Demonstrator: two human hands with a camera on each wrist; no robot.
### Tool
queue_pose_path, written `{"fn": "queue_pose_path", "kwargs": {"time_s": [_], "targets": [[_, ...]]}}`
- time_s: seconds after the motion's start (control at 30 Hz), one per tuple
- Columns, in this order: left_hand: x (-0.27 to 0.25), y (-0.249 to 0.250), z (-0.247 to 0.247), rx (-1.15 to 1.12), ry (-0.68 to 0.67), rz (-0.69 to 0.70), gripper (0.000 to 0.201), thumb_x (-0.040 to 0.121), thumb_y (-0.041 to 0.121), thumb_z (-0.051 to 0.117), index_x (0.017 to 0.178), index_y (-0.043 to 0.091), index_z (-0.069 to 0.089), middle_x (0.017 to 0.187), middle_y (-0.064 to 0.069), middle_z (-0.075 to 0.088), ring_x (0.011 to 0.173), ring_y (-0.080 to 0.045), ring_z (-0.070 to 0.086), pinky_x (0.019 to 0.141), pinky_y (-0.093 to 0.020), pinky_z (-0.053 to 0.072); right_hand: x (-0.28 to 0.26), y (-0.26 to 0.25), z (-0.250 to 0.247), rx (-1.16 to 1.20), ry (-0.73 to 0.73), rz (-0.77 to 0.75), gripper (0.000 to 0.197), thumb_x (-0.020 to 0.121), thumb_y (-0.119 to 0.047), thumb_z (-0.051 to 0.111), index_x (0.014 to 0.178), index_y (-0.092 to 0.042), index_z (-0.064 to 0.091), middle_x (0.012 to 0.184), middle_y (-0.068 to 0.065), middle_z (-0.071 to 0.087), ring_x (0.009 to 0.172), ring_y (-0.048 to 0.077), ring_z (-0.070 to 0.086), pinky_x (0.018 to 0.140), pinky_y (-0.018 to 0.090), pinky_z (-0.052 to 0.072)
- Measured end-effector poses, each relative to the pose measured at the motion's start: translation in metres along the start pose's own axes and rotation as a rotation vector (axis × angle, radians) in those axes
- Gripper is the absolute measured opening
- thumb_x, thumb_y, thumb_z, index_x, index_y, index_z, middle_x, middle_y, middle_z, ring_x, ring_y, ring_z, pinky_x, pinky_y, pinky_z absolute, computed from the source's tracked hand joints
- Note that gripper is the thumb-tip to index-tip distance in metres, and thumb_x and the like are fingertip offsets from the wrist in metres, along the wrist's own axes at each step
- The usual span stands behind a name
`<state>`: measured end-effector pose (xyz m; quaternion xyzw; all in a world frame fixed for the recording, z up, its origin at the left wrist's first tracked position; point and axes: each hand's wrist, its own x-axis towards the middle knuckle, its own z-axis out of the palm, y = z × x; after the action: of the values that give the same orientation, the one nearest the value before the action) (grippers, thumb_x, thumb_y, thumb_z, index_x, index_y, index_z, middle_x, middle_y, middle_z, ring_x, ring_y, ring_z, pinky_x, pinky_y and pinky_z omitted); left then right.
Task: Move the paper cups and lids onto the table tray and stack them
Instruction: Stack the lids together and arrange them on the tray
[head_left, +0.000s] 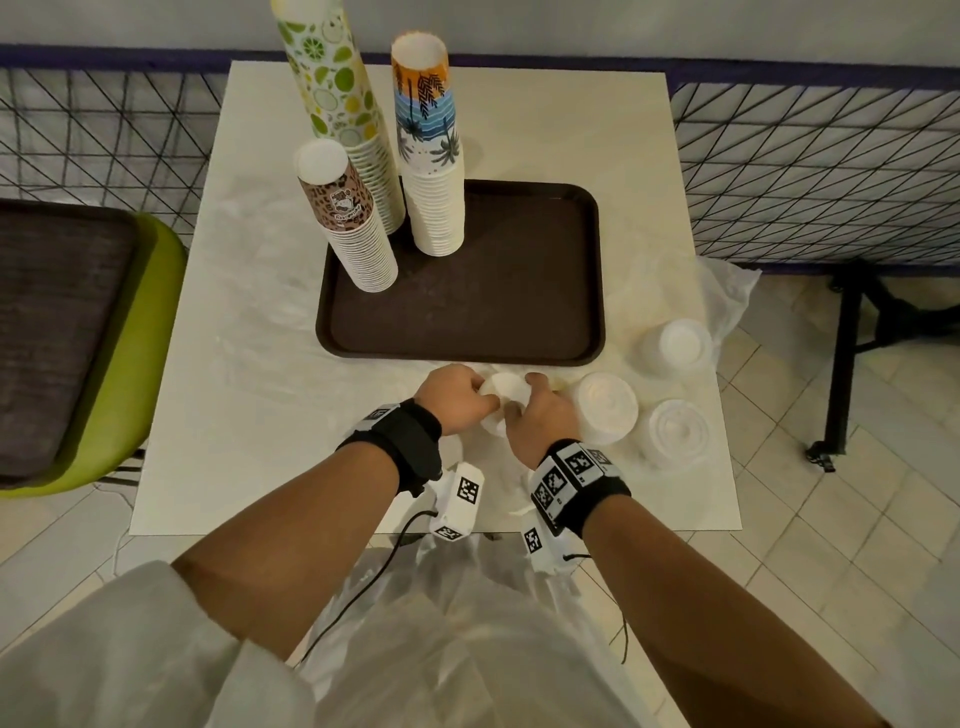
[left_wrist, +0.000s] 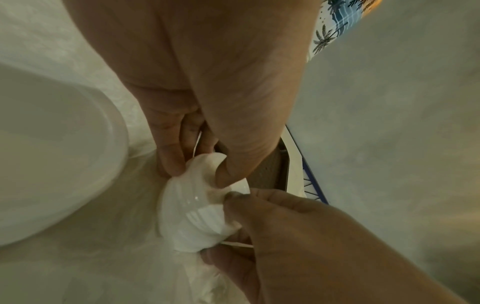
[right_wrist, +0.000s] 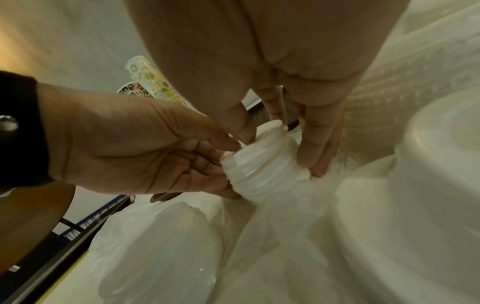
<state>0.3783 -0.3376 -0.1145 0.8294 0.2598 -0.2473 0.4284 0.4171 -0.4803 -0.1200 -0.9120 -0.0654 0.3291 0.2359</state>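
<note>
Hands: left hand and right hand both grip one wrapped lid stack, just before tray.
Head: three cup stacks on tray; three lid stacks right of tray. Wrists: fingers curled round the stack.

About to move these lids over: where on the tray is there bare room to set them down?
The tray is bare across its right half and near edge. Its far-left corner is crowded by three cup stacks. Beside the tray, the table's near-right corner is crowded with lid stacks. Both hands grip a wrapped lid stack.
</note>
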Motion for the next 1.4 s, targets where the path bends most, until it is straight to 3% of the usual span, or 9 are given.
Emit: {"fn": "queue_pose_path", "kwargs": {"time_s": [0.2,0.47,0.57,0.8,0.9,1.03,1.1,1.23,1.4], "targets": [[-0.004,0.004,0.001,-0.156,-0.025,-0.046,0.003,0.09,0.022,0.069,0.091,0.02,0.07,0.106,-0.008,0.077,0.101,-0.025,0.07,0.097,-0.043,0.056,0.0,-0.001,-0.003,0.109,-0.015,0.031,0.052,0.1,-0.023,0.051,0.149,-0.016,0.036,0.138,0.018,0.048,0.114,0.031,0.059,0.096,0.033,0.043],[-0.002,0.0,0.0,-0.289,-0.061,-0.132,0.044,0.069,0.044,0.067,0.1,0.014,0.077,0.101,-0.009,0.076,0.1,-0.028,0.071,0.094,-0.045,0.056,0.0,0.0,-0.004,0.205,-0.037,0.04,0.052,0.095,-0.031,0.057,0.144,-0.021,0.045,0.133,0.013,0.054,0.112,0.03,0.06,0.101,0.039,0.049],[0.001,-0.001,-0.002,-0.306,-0.085,-0.124,0.045,0.066,0.045,0.067,0.099,0.017,0.079,0.1,-0.007,0.077,0.099,-0.026,0.072,0.099,-0.049,0.057,0.0,0.0,-0.004,0.248,-0.036,0.025,0.054,0.092,-0.036,0.057,0.144,-0.023,0.046,0.132,0.012,0.057,0.11,0.029,0.062,0.101,0.046,0.05],[0.002,0.014,-0.012,-0.309,-0.053,-0.093,0.05,0.086,0.045,0.069,0.129,0.022,0.056,0.118,0.001,0.062,0.11,-0.018,0.061,0.099,-0.04,0.053,-0.002,0.0,-0.018,0.384,0.048,-0.024,0.046,0.096,-0.03,0.06,0.14,-0.018,0.053,0.124,0.003,0.063,0.109,0.022,0.061,0.093,0.032,0.048],[0.002,0.021,-0.012,-0.365,-0.08,-0.046,0.05,0.096,0.041,0.06,0.141,0.024,0.045,0.128,-0.002,0.058,0.115,-0.02,0.058,0.095,-0.034,0.048,-0.003,-0.002,-0.021,0.481,0.078,-0.061,0.044,0.095,-0.031,0.061,0.137,-0.022,0.055,0.117,0.0,0.066,0.103,0.017,0.064,0.095,0.039,0.054],[-0.003,0.03,-0.013,-0.553,-0.087,-0.017,0.046,0.102,0.05,0.054,0.142,0.033,0.042,0.131,0.0,0.058,0.115,-0.021,0.062,0.096,-0.042,0.059,0.0,-0.003,-0.026,0.538,0.102,-0.122,0.046,0.094,-0.035,0.063,0.138,-0.026,0.054,0.116,-0.005,0.064,0.105,0.014,0.063,0.093,0.042,0.057],[-0.005,0.034,-0.015,-0.623,-0.075,0.01,0.043,0.103,0.049,0.054,0.141,0.031,0.045,0.131,-0.002,0.058,0.113,-0.022,0.065,0.09,-0.04,0.063,0.002,0.0,-0.031,0.555,0.093,-0.161,0.05,0.093,-0.04,0.063,0.14,-0.028,0.052,0.119,-0.004,0.064,0.105,0.016,0.066,0.091,0.04,0.058],[0.0,0.04,-0.019,-0.641,-0.042,0.089,0.044,0.103,0.044,0.057,0.142,0.025,0.048,0.129,-0.003,0.061,0.113,-0.025,0.067,0.087,-0.041,0.063,0.006,0.003,-0.042,0.806,-0.032,-0.082,0.043,0.096,-0.039,0.061,0.131,-0.016,0.059,0.114,0.012,0.069,0.08,0.022,0.072,0.08,0.043,0.062],[0.008,0.049,-0.019,-0.629,-0.032,0.136,0.045,0.102,0.046,0.058,0.142,0.026,0.051,0.131,-0.002,0.062,0.115,-0.024,0.067,0.091,-0.044,0.063,0.012,0.001,-0.056,1.009,-0.042,-0.053,0.025,0.096,-0.02,0.064,0.118,-0.008,0.065,0.103,0.021,0.072,0.076,0.028,0.068,0.074,0.038,0.057]]}}
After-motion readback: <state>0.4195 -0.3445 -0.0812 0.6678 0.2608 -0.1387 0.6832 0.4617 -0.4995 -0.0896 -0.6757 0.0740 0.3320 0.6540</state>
